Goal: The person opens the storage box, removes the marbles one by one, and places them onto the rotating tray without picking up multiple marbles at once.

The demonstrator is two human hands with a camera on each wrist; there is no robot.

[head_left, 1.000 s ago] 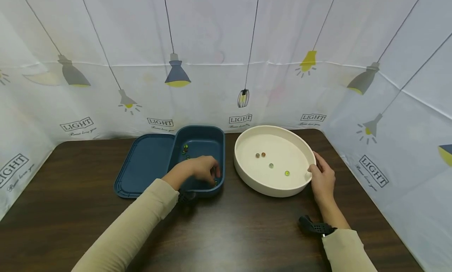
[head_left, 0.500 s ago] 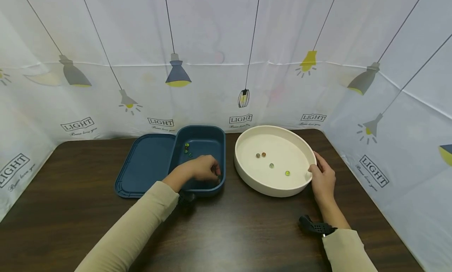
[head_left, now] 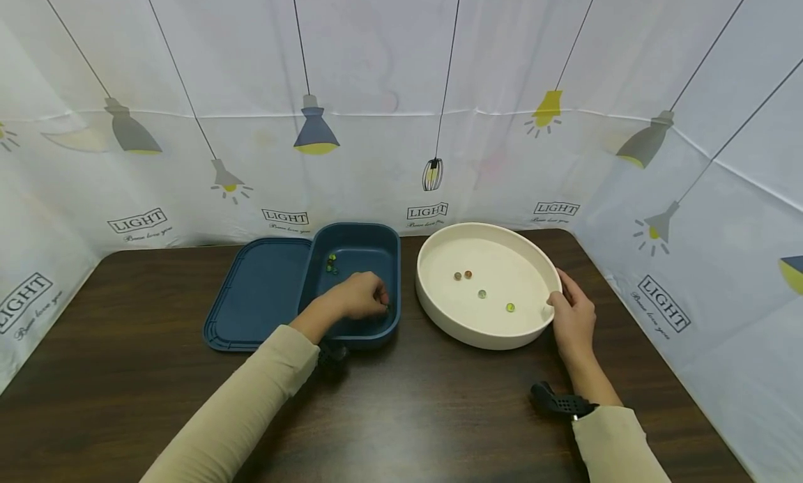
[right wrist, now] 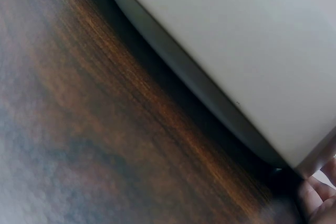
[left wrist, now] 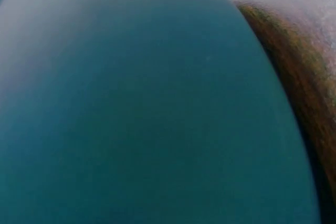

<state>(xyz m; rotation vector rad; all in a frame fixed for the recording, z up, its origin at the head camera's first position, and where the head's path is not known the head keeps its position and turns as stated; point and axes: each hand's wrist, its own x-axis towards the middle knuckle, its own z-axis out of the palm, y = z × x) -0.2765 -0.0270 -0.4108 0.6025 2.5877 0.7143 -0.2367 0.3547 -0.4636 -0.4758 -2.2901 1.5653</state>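
My left hand (head_left: 360, 296) is inside a blue rectangular box (head_left: 394, 260), its thumb and forefinger pinching a small dark marble, mostly hidden by the fingertips. Several green glass marbles (head_left: 331, 263) lie at the box's left side. To the right stands a round cream tray (head_left: 439, 316) with a raised rim. My right hand (head_left: 574, 323) grips that tray's right side, thumb over the rim and fingers outside. Inside the tray lie several marbles, including a brown one (head_left: 468, 274) and a yellow-green one (head_left: 510, 307). The left wrist view shows only the blue box wall (left wrist: 157, 103), close and blurred.
A flat blue lid (head_left: 257, 295) lies left of the box, against it. The dark wooden table (head_left: 401, 413) runs back to a white curtain (head_left: 376, 65) printed with lamps. A gap of table separates box and tray.
My left hand's fingers have closed in at the box's right side and risen slightly; a marble seen there earlier is now at the fingertips. The right hand and tray stay in place.
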